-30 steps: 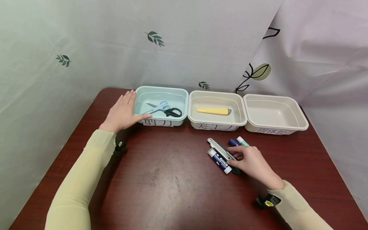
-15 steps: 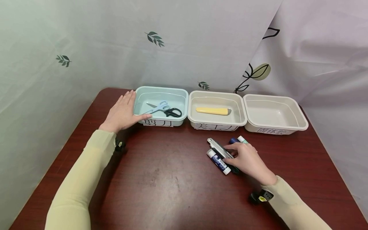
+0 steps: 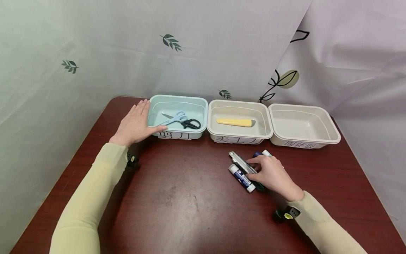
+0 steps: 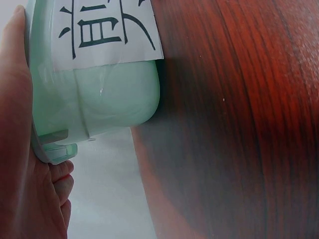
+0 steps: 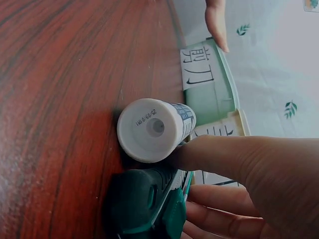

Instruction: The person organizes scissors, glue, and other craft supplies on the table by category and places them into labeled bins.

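Observation:
My left hand point(image 3: 134, 123) rests with straight fingers on the near left corner of a light-blue bin point(image 3: 158, 131). Inside that bin lie light-blue scissors point(image 3: 177, 118) and black-handled scissors point(image 3: 191, 124). On the table, my right hand point(image 3: 272, 174) pinches a silver-and-green utility knife point(image 3: 242, 163) between thumb and fingers. In the right wrist view the knife's dark green end point(image 5: 144, 204) points toward the camera, with the thumb along one side. A blue-and-white glue stick point(image 3: 242, 178) lies alongside it, right by the thumb. Behind the right hand, another glue stick point(image 3: 266, 153) and a dark blue cap point(image 3: 257, 154) partly show.
A beige bin point(image 3: 241, 137) in the middle of the back row holds a yellow utility knife point(image 3: 235, 122). To its right stands another beige bin point(image 3: 304, 141) with nothing in it. The bins bear handwritten labels, and a patterned cloth point(image 3: 203, 46) hangs behind the table point(image 3: 165, 211).
My right hand has moved slightly left and its thumb and fingers have closed in on the utility knife. The left hand has stayed on the light-blue bin.

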Motion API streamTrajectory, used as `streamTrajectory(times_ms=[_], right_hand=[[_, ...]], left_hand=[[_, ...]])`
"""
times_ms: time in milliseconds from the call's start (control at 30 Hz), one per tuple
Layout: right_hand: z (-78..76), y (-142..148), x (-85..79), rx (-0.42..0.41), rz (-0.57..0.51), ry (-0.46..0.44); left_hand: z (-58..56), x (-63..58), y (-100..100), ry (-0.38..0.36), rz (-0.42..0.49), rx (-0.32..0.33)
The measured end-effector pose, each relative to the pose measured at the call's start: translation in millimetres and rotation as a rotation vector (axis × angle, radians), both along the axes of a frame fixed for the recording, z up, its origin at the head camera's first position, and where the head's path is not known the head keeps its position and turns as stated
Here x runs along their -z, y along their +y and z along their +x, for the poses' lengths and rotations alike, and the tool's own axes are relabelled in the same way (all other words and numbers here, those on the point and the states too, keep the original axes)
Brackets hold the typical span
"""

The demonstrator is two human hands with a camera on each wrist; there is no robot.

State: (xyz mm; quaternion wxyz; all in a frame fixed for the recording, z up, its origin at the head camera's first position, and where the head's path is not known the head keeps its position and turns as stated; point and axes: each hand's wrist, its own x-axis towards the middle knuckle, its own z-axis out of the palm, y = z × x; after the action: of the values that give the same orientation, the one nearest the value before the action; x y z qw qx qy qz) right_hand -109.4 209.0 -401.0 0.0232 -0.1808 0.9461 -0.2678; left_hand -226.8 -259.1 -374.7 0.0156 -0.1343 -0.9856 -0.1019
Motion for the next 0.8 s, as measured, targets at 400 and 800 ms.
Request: streamTrajectory(times_ms=[400, 800], right_hand=[[0.4, 0.9, 1.0, -0.001, -0.005, 0.024], [-1.4, 4.4, -0.8, -0.020, -0.026, 0.053]], left_hand=[[-1.2, 0.4, -0.4, -0.002, -0.004, 0.004], [-1.1, 0.7, -0.5, -0.002, 0.001, 0.005]])
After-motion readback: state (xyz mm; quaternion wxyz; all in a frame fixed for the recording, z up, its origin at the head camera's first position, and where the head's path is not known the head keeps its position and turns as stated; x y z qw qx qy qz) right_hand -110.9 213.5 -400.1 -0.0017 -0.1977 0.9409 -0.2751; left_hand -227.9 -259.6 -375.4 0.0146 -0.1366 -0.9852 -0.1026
